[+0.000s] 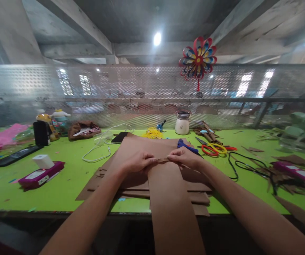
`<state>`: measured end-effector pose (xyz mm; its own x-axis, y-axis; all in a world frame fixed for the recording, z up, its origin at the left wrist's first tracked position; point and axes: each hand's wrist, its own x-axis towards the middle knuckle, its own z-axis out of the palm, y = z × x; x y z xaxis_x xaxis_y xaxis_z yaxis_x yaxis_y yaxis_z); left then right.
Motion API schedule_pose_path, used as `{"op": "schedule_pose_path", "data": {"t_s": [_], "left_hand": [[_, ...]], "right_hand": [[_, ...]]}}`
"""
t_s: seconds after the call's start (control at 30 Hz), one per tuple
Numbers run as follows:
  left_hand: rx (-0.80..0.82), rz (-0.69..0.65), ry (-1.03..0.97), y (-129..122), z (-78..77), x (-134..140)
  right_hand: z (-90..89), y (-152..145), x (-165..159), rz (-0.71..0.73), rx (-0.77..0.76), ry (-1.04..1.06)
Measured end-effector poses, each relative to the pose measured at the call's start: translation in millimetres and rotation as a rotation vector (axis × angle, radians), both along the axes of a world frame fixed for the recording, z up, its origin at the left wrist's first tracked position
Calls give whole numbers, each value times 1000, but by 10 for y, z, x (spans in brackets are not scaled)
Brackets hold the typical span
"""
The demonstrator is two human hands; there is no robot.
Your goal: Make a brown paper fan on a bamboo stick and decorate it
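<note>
A long strip of brown paper (168, 198) runs from the paper stack over the table's front edge toward me. Its far end is turned over into a narrow fold or roll. My left hand (141, 161) pinches the left corner of that end, thumb and fingers closed. At the right corner my right hand (182, 156) grips the same end in a pinch. Underneath lies a stack of larger brown paper sheets (131, 145), its layers uneven at the front. Just beyond my right hand is a dark blue tool handle (186, 146), partly hidden.
Scissors with red and yellow handles (213, 149) lie right of the stack, near a black cable (237, 170). Purple power strips (42, 175) sit at both sides. Behind are a white jar (182, 124), yellow shreds (152, 133), a white cable (96, 159) and a perforated metal screen (131, 85).
</note>
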<state>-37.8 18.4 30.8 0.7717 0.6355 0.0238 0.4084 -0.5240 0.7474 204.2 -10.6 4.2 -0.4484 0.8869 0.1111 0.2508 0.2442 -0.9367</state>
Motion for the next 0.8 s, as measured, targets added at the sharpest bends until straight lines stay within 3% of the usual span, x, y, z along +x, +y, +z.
{"op": "schedule_pose_path", "data": {"t_s": [0.1,0.23,0.43,0.63,0.8], "left_hand": [[-41,40,-37,-6,51,-33],[-136,74,-188,-43,91,-34],[-432,-88,-346,-140,-49,116],[-753,-132,-513,-212,-176,185],[-655,-134,-332,-228,-103,122]], "right_hand": [[-4,29,73,48,-96,177],[41,8,46,-45,-82,416],[77,-176,-229,206,-15,293],[51,-236,-266,106,59,375],[86,-263,-286,66,34,395]]}}
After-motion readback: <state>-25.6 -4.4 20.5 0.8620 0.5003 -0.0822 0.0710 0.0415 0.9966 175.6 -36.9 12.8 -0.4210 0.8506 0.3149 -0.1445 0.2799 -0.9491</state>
